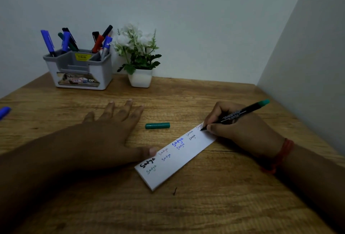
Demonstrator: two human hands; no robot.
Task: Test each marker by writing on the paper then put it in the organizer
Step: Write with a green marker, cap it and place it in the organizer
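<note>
Black-barrelled green-tipped marker [240,115], right of centre, pinched in curled right-hand fingers [214,127], tip set on white paper strip [175,161] pinned to wooden desk [214,205] by flat left hand [110,131]; grey organizer [82,71] upper left.

The paper [175,156] lies slantwise on the counter [205,205], between the hands. The left hand [112,131] rests on its near-left end; the right hand [240,127] holds a marker [240,113] at its far-right end. A cap [157,125] lies behind the paper. At the back left stands the organizer [82,69] with markers in it, a plant [139,61] to its right.
</note>
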